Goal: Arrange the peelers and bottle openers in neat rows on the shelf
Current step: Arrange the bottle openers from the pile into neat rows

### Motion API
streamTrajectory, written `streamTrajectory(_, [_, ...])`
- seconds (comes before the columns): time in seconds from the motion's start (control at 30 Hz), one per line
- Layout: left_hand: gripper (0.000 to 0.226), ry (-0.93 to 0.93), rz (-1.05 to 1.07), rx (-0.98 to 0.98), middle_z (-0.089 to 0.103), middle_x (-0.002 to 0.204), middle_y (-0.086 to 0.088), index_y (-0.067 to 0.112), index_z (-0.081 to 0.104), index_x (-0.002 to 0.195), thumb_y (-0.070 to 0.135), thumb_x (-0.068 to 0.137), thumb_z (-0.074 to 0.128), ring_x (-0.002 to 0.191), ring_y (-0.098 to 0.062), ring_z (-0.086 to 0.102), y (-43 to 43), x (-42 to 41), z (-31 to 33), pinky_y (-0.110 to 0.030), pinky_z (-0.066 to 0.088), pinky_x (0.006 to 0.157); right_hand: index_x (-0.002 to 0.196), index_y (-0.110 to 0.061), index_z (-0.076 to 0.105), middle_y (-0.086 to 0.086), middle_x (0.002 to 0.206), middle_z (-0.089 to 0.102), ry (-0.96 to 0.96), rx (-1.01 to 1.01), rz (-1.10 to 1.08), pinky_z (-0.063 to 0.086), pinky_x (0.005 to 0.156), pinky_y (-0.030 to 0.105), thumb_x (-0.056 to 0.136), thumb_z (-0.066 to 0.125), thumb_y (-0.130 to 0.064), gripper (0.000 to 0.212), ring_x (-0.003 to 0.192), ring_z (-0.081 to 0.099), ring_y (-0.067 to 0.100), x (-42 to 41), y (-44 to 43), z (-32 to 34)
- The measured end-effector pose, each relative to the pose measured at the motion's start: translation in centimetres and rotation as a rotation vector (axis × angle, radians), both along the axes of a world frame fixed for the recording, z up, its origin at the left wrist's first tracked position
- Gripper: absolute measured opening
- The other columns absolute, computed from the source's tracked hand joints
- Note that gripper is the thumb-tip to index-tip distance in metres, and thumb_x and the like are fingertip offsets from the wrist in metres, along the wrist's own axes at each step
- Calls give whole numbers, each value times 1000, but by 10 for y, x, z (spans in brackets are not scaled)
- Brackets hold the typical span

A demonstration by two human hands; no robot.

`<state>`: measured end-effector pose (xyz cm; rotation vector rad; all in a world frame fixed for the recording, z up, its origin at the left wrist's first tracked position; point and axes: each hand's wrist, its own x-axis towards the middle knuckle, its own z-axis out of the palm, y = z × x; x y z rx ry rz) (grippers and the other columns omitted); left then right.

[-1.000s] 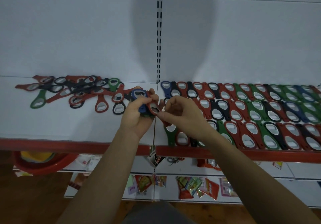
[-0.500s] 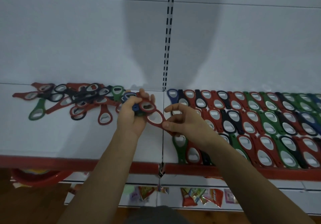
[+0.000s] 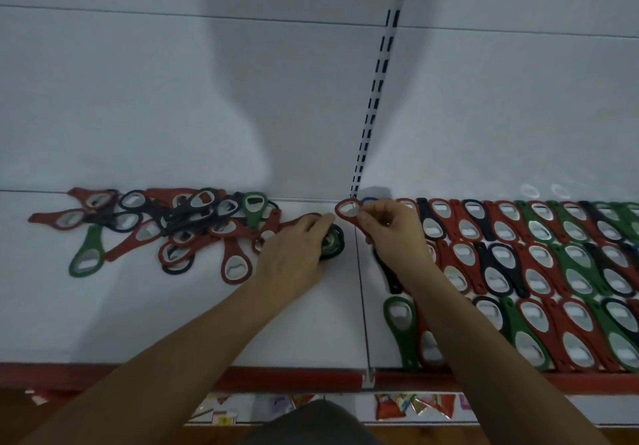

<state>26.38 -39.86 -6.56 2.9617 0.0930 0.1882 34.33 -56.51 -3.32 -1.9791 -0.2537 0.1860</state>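
My right hand point(image 3: 394, 233) pinches a red bottle opener point(image 3: 348, 210) at the left end of the back row, its head against the shelf's back wall. My left hand point(image 3: 294, 254) lies over a small stack of openers point(image 3: 333, 242) on the white shelf point(image 3: 173, 323), fingers curled around them; a dark and green edge shows under the fingertips. A loose heap of red, black and green openers point(image 3: 179, 223) lies to the left. Neat rows of openers point(image 3: 553, 272) fill the shelf's right half.
A slotted upright point(image 3: 375, 99) runs up the white back wall at the seam between the shelf panels. The shelf has a red front edge point(image 3: 276, 375). Packets point(image 3: 411, 405) lie on a lower shelf below.
My right hand drew one red opener out of the stack and carried it up to the back row's left end. My left hand dropped onto the shelf with the remaining stack.
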Motion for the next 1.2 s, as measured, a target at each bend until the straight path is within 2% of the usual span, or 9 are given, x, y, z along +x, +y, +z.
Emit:
streamTrajectory(0.1, [73,1,40,28,51,145,0,30,34,152,28,88,68,110,-32,63,39,0,1,-42,55,81,107,-15,74,-3,78,74,50,2,-29,53,61,25,95,67,-16,14,68,70,12,4,13,-2])
streamTrajectory(0.2, [71,-17,69,-16,54,140,-4,28,40,148,26,85,71,105,-34,64,80,-8,0,-43,56,81,109,-19,74,-5,82,75,47,-82,-11,50,59,17,94,67,-15,17,71,70,9,3,28,-5])
streamTrajectory(0.3, [71,-57,108,-56,57,138,-10,23,45,147,21,83,75,104,-36,65,114,-16,-2,-45,57,82,116,-21,73,-6,95,76,30,-173,16,58,77,23,91,71,-17,25,80,69,7,-2,41,-13])
streamTrajectory(0.5, [62,-122,116,-209,53,131,-10,21,50,139,14,83,74,105,-32,60,136,-22,1,-44,56,79,132,-16,65,1,118,71,-98,-293,8,44,83,17,93,70,-23,40,87,60,8,-15,54,-13])
streamTrajectory(0.6, [51,-222,117,-656,56,110,-4,27,53,127,3,85,67,90,-17,57,118,-14,21,-26,50,73,129,-18,67,3,112,73,-68,-349,11,47,79,21,94,69,-28,37,83,64,13,-18,56,-10])
streamTrajectory(0.7, [48,-90,208,-1563,56,94,-10,19,60,123,-15,92,49,67,-17,52,92,1,34,-24,49,51,116,-16,71,5,104,73,-69,-356,21,54,78,28,94,68,-22,23,85,68,18,-23,57,-11])
streamTrajectory(0.8, [48,57,287,-2039,71,98,-11,17,65,126,-15,94,49,84,-24,73,80,15,28,-39,64,74,116,-20,71,-4,105,73,-113,-197,-91,58,79,31,95,68,-25,22,81,69,11,-27,63,-13])
streamTrajectory(0.93, [50,37,265,-2129,75,112,-9,16,65,127,-5,81,63,103,-25,73,73,31,15,-39,62,86,102,-24,71,-8,89,72,-66,73,-63,58,70,27,89,75,-31,16,75,68,6,-25,81,-12])
streamTrajectory(1.2, [44,125,95,-2049,73,122,-11,13,57,137,-8,99,48,115,-22,69,73,43,7,-34,57,97,92,-26,70,-13,71,61,-85,-67,43,41,59,14,80,83,-17,20,59,53,0,-20,83,-28])
